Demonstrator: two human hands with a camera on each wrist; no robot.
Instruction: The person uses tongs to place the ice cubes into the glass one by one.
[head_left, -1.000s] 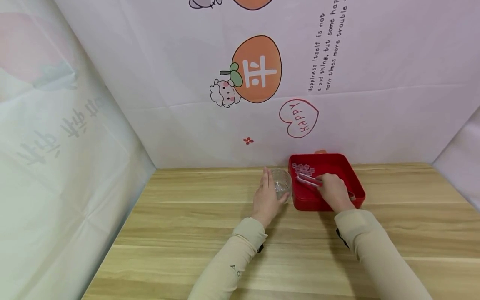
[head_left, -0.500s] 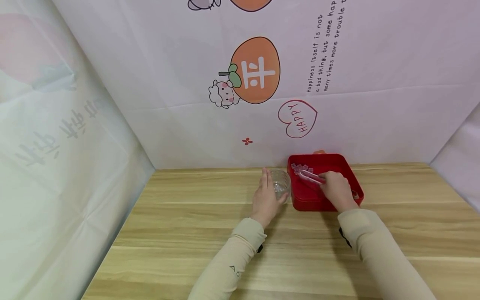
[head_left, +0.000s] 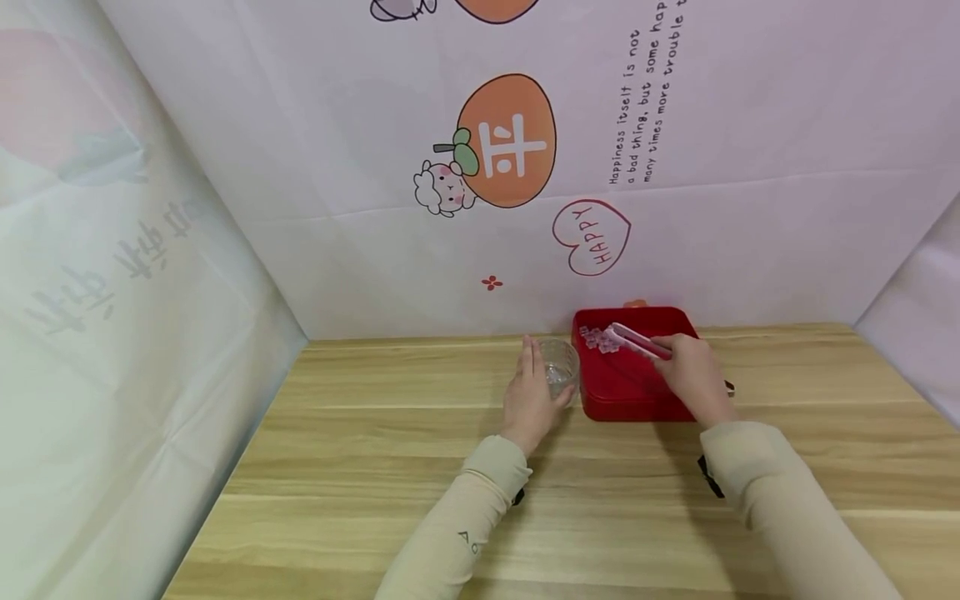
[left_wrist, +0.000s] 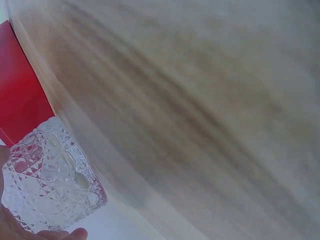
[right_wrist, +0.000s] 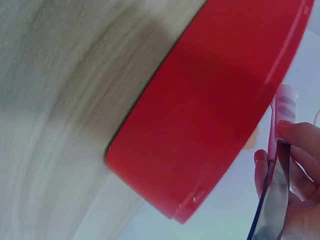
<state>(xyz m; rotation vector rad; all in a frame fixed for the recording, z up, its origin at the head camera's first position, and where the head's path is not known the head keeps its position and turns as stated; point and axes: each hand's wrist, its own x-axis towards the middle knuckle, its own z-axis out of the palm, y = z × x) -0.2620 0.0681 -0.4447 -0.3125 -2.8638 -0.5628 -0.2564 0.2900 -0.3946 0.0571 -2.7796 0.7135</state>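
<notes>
My left hand holds a clear glass at its left and near sides; the glass stands on the table against the left side of a red box. Raised diamond patterns cover this glass in the left wrist view. Above the box, my right hand grips a pair of tongs with pinkish-white tips pointing left. Their handles show as bare metal in the right wrist view. Small clear cubes lie in the box's far left corner, beside the tips. Whether the tips pinch a cube is too small to tell.
A light wood-grain table stretches left, right and in front of the box. Behind it rises a white printed sheet, close to the box's back edge. Another pale sheet hangs along the left side.
My right hand has moved right, and the tongs' tips have shifted up and to the right beside the cubes. The left hand stays on the glass.
</notes>
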